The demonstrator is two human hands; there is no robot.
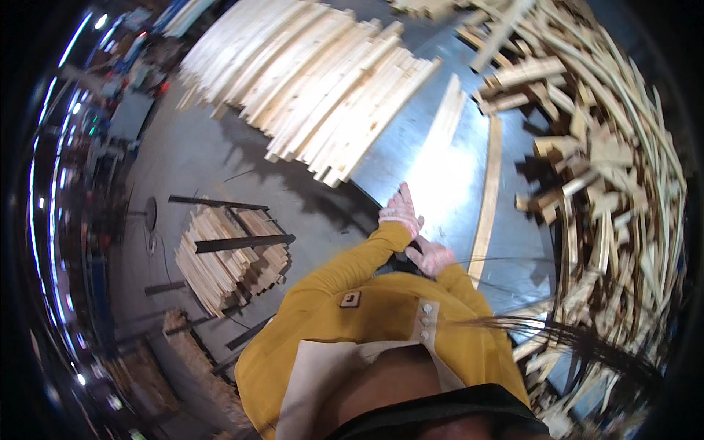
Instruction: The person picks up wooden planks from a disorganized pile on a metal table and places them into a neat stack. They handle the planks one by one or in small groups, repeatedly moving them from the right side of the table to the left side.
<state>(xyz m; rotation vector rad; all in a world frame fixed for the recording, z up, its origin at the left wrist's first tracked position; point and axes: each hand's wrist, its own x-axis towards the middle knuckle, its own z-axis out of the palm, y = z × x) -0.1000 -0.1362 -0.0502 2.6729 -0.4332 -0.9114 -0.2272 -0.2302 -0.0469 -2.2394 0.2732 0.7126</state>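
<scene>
My left hand [400, 211], in a pale pinkish glove, is at the near edge of a shiny metal table [396, 150]. Its fingers are stretched out, pointing away from me. Just to its right and nearer my body is my right hand [433, 258], gloved the same way, with fingers apart; part of it is hard to make out. Beyond both hands, pale wooden strips [449, 110] lie on the table, and their near end fades into bright glare. Whether either hand touches them cannot be seen. A single long wooden strip [488, 191] lies right of my hands.
A wide stack of pale boards [315, 81] stands at the far left of the table. Along the right is a large jumbled pile of wooden offcuts [598, 169]. On the floor to the left, more boards [220, 257] sit in a dark metal rack [246, 243].
</scene>
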